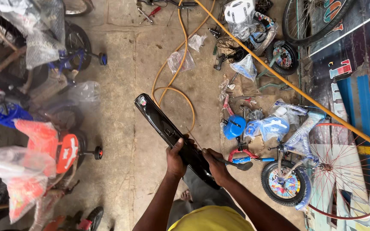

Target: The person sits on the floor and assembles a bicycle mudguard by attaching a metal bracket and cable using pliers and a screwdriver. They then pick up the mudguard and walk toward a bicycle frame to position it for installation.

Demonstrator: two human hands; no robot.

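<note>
A long black bicycle mudguard is held slanting above the concrete floor, left hand and right hand gripping its near end to steady it.

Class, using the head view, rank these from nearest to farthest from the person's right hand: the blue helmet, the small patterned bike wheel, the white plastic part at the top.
From the right hand:
1. Blue helmet, just above it.
2. Small patterned bike wheel, to its right.
3. White plastic part, far up the floor.
</note>
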